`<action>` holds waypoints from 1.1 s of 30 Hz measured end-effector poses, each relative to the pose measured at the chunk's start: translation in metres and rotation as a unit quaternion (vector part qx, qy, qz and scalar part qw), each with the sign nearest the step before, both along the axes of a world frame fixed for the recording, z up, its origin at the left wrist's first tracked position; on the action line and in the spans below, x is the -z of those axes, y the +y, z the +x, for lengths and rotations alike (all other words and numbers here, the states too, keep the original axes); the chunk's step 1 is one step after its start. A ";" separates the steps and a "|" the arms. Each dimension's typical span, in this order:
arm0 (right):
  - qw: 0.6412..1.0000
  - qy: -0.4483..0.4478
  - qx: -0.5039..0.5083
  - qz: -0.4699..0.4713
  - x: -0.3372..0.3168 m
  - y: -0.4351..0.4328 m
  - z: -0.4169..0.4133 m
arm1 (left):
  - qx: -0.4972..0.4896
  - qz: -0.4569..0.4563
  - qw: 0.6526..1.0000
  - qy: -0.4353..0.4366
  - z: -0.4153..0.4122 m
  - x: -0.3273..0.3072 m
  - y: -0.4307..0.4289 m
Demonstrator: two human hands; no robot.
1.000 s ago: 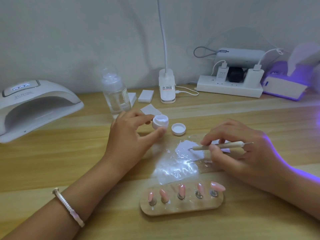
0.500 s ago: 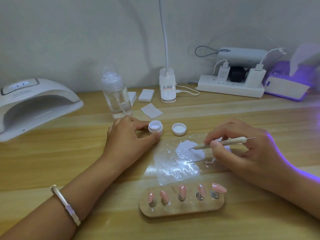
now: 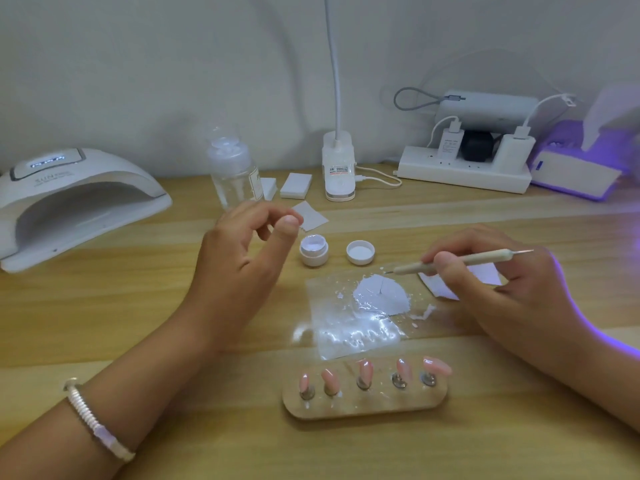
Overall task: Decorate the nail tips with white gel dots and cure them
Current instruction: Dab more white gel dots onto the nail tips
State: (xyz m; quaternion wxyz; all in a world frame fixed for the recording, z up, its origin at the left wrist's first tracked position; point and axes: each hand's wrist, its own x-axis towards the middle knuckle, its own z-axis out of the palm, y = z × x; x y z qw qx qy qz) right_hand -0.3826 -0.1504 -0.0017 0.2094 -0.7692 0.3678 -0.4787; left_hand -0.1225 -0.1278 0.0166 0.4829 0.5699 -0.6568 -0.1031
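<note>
Several pink nail tips (image 3: pixel 364 371) stand on a wooden holder (image 3: pixel 367 403) near the table's front. Behind it lies a clear sheet (image 3: pixel 346 327) with a patch of white gel (image 3: pixel 381 295). My right hand (image 3: pixel 498 289) pinches a dotting tool (image 3: pixel 460 260), its point hovering just above the gel patch. The small open jar of white gel (image 3: pixel 313 250) stands on the table with its cap (image 3: pixel 360 252) beside it. My left hand (image 3: pixel 242 261) floats left of the jar, fingers loosely curled, holding nothing.
A white curing lamp (image 3: pixel 72 202) sits at the far left. A clear bottle (image 3: pixel 235 171), white pads (image 3: pixel 296 186), a clip lamp base (image 3: pixel 338 171) and a power strip with chargers (image 3: pixel 464 168) line the back. A purple-lit device (image 3: pixel 578 174) glows at the right.
My left hand set the gel jar down on the table, let go and lifted away to the left. My right hand with the dotting tool stayed over the gel patch.
</note>
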 end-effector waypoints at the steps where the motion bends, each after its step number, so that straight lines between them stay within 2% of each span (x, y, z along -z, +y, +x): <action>1: 1.000 -0.002 0.001 0.003 -0.001 0.000 0.000 | 0.025 0.005 1.000 -0.001 0.002 -0.005 0.008; 6: 1.000 0.009 -0.009 -0.001 -0.001 0.002 0.000 | 0.145 0.108 0.981 -0.065 0.014 -0.010 0.056; 10: 1.000 0.015 -0.009 0.001 0.000 0.002 -0.001 | 0.170 0.161 0.969 -0.081 0.021 0.000 0.079; 17: 1.000 0.006 0.002 0.014 -0.002 0.005 0.000 | 0.171 0.211 0.962 0.040 0.010 0.010 0.079; 23: 0.998 0.038 -0.020 0.038 0.001 0.003 0.000 | 0.201 0.234 0.949 0.059 0.006 0.008 0.082; 26: 0.999 0.028 -0.012 0.037 0.002 0.001 -0.001 | 0.181 0.227 0.953 0.089 0.004 0.010 0.084; 27: 0.999 0.014 -0.007 0.036 0.002 0.001 -0.001 | 0.163 0.209 0.963 0.058 0.004 0.011 0.085; 30: 0.999 -0.019 -0.009 0.043 -0.001 0.001 -0.001 | 0.128 0.108 0.977 -0.130 0.004 0.009 0.089; 33: 0.999 -0.030 -0.014 0.039 -0.011 0.002 0.002 | 0.123 0.065 0.971 -0.197 -0.002 0.002 0.095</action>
